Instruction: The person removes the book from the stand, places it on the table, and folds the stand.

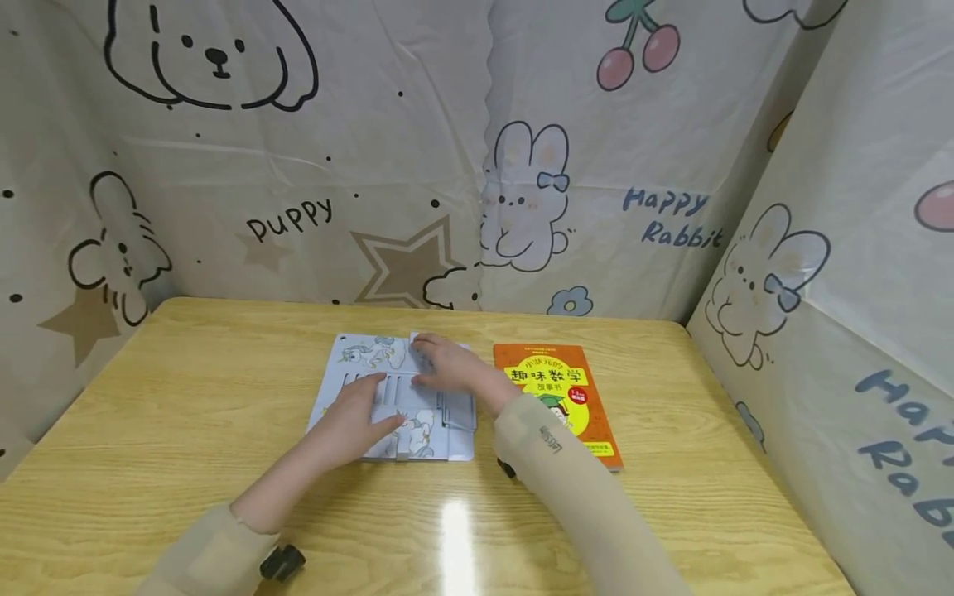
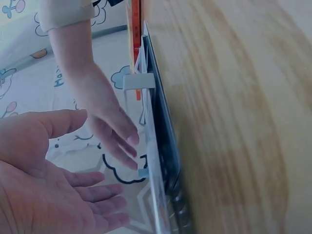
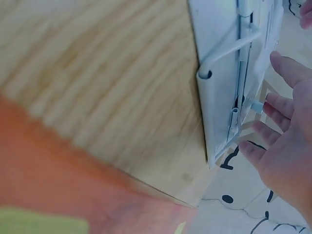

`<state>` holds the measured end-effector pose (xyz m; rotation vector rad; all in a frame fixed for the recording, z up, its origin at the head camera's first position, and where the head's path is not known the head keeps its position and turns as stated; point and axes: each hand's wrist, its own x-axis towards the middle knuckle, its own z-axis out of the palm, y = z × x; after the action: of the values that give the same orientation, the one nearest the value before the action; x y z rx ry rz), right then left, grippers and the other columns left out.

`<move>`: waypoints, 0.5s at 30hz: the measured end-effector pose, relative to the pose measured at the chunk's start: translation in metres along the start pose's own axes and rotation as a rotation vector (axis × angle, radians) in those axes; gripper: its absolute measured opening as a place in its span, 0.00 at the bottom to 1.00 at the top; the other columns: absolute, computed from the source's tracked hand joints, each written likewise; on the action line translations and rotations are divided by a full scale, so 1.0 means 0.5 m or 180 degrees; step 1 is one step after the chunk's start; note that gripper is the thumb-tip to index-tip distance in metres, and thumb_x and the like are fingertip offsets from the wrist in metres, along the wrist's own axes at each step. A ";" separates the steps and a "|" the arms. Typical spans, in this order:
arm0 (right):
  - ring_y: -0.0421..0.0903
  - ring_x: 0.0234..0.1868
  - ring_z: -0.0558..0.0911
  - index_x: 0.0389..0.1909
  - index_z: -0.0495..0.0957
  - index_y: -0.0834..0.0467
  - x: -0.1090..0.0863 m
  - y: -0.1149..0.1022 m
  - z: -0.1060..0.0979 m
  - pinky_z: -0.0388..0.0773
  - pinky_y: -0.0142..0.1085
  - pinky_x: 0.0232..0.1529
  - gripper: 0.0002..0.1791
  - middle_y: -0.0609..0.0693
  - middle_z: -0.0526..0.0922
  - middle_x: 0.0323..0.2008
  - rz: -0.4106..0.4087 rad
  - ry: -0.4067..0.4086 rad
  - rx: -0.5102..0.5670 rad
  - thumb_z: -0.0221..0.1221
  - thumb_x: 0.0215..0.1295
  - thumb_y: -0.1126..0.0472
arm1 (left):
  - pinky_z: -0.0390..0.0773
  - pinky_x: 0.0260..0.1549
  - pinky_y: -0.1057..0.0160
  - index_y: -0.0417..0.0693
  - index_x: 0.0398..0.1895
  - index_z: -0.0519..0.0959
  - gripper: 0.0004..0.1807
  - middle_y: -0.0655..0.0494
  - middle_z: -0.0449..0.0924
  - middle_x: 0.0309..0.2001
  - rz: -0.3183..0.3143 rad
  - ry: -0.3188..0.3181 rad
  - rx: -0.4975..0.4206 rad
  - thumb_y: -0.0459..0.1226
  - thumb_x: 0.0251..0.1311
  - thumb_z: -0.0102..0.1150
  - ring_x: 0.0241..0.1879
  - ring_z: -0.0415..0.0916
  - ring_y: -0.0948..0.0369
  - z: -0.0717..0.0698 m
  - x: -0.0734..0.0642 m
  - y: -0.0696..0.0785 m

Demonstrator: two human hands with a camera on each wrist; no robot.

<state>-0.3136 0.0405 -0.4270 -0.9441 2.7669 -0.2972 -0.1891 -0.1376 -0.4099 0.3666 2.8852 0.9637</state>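
Note:
A white folding bookstand with a unicorn pattern and slots lies flat on the table. My left hand hovers over its left half; in the left wrist view the fingers are spread, straight and hold nothing. Above the upper right part of the stand is my right hand. Its fingers are loosely bent in the right wrist view, close to a small pale blue tab; whether they touch it, I cannot tell. A bent wire support runs along the stand's edge.
An orange book with a yellow circle on its cover lies to the right of the stand, partly behind my right sleeve. The wooden table meets a cloth backdrop printed with rabbits and stars at its back and sides.

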 end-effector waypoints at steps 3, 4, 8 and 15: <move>0.49 0.71 0.59 0.70 0.58 0.54 -0.013 0.008 -0.008 0.59 0.41 0.69 0.37 0.51 0.56 0.72 -0.0036 0.0084 -0.0030 0.57 0.65 0.45 | 0.58 0.63 0.38 0.28 0.67 0.55 0.40 0.30 0.58 0.66 0.0106 0.0147 0.0022 0.43 0.60 0.60 0.66 0.53 0.36 -0.009 0.001 -0.002; 0.49 0.71 0.59 0.70 0.58 0.54 -0.021 0.011 -0.014 0.60 0.41 0.69 0.37 0.51 0.56 0.72 -0.0052 0.0116 -0.0005 0.57 0.65 0.45 | 0.58 0.63 0.38 0.29 0.67 0.56 0.39 0.30 0.58 0.66 0.0138 0.0202 0.0026 0.43 0.60 0.60 0.66 0.53 0.36 -0.014 0.001 -0.002; 0.49 0.70 0.60 0.70 0.59 0.54 -0.065 0.020 -0.047 0.60 0.43 0.69 0.35 0.52 0.59 0.70 -0.0121 0.0246 0.0212 0.56 0.65 0.47 | 0.57 0.64 0.39 0.30 0.67 0.57 0.38 0.31 0.59 0.66 0.0192 0.0377 -0.0008 0.41 0.60 0.59 0.66 0.53 0.36 -0.037 -0.001 -0.003; 0.48 0.69 0.61 0.69 0.61 0.51 -0.164 0.031 -0.107 0.61 0.44 0.68 0.34 0.49 0.61 0.69 -0.0045 0.0457 0.0403 0.56 0.65 0.45 | 0.54 0.65 0.39 0.35 0.69 0.56 0.36 0.34 0.56 0.68 0.0184 0.0492 -0.0102 0.41 0.61 0.58 0.68 0.49 0.38 -0.078 -0.015 -0.005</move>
<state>-0.2725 0.1099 -0.3695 -0.9456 2.8300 -0.5560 -0.1880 -0.1642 -0.3803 0.3919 3.0078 1.0924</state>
